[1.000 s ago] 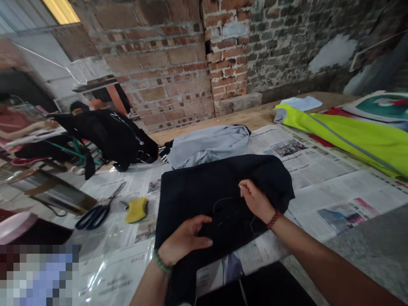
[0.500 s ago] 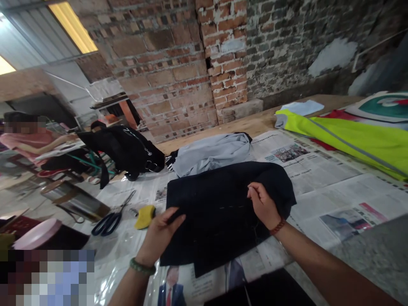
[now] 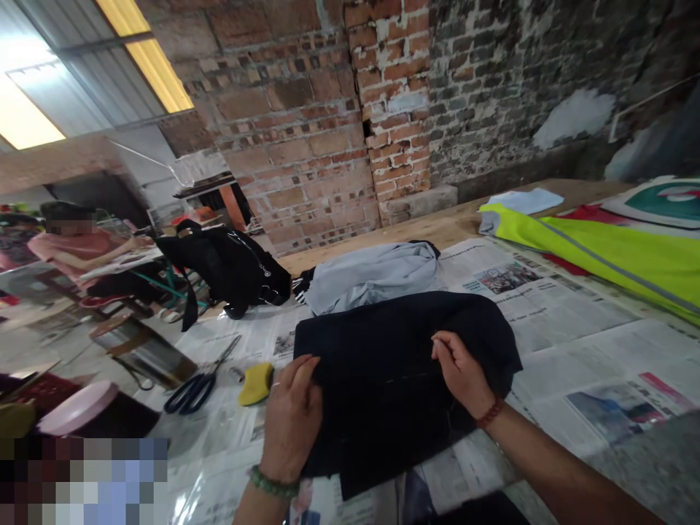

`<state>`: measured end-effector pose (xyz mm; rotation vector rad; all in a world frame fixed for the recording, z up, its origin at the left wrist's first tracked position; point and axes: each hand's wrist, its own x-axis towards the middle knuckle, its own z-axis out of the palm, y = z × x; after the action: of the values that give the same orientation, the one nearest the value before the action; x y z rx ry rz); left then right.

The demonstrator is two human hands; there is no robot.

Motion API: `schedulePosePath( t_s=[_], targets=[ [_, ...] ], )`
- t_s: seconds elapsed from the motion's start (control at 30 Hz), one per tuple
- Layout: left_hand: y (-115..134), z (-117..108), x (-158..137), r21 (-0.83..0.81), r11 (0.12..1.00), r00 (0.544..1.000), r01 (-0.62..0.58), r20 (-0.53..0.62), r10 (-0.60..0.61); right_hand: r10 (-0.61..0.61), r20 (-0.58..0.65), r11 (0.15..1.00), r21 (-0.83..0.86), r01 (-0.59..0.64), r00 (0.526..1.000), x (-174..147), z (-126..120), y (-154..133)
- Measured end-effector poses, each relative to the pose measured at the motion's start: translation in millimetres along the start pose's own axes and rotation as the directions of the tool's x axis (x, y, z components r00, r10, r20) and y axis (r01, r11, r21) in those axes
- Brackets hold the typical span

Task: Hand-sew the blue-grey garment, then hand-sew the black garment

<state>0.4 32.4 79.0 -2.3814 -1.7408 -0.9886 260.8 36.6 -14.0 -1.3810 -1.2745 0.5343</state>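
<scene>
A dark navy piece of cloth (image 3: 377, 364), folded in layers with a broken line of pale stitches, lies on newspaper in front of me. My left hand (image 3: 292, 412), with a green bead bracelet, has its bent fingers closed on the cloth's left edge. Over the right part of the cloth, my right hand (image 3: 462, 372) is closed in a pinch; whatever is between its fingertips is too small to make out. A loose pale thread hangs near this hand. Left of the cloth are a yellow piece (image 3: 256, 384), perhaps a sponge, and dark-handled scissors (image 3: 200, 383).
Behind the cloth lie a grey garment (image 3: 377, 273) and a black bag (image 3: 230, 273). A metal flask (image 3: 142, 354) and a pink-lidded container (image 3: 82, 408) are at left. On the right are a neon-yellow garment (image 3: 596, 251) and an iron (image 3: 664, 200). A person (image 3: 82, 251) sits farther back.
My left hand has turned over, its fingers drawing closer together at the cloth's left edge. The right hand keeps its pinch in about the same place. The view has tilted slightly upward.
</scene>
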Motion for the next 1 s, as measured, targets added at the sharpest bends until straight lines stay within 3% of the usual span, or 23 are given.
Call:
schedulePosePath(
  t_s=[0.07, 0.17, 0.27, 0.53, 0.7, 0.87, 1.0],
  targets=[
    [13, 9, 9, -0.051, 0.995, 0.989, -0.084, 0.121, 0.089, -0.017, -0.02, 1.0, 0.008, 0.017, 1.0, 0, 1, 0],
    [26, 30, 14, -0.136, 0.985, 0.917, -0.105, 0.37, 0.149, -0.045, -0.065, 0.998, 0.043, 0.048, 0.997, -2, 2, 0],
    [26, 49, 11, -0.132, 0.988, 0.878, -0.085, 0.458, 0.137, -0.069, -0.108, 0.994, 0.076, 0.078, 0.992, -5, 3, 2],
    [15, 51, -1, -0.16, 0.977, 0.871, -0.137, 0.451, 0.196, -0.103, -0.144, 0.992, 0.052, 0.111, 0.984, -10, 4, 9],
    [9, 49, -15, -0.24, 0.964, 0.924, -0.117, 0.329, 0.194, -0.095, -0.128, 0.995, -0.006, 0.095, 0.987, -7, 4, 8],
    [4, 50, -26, -0.311, 0.95, 0.928, -0.022, 0.347, 0.136, -0.102, -0.11, 0.99, -0.111, 0.089, 0.989, -7, 6, 11],
    [5, 53, -28, -0.299, 0.952, 0.946, -0.059, 0.287, 0.149, -0.179, -0.058, 0.969, -0.182, 0.166, 0.982, -3, 2, 4]
  ],
)
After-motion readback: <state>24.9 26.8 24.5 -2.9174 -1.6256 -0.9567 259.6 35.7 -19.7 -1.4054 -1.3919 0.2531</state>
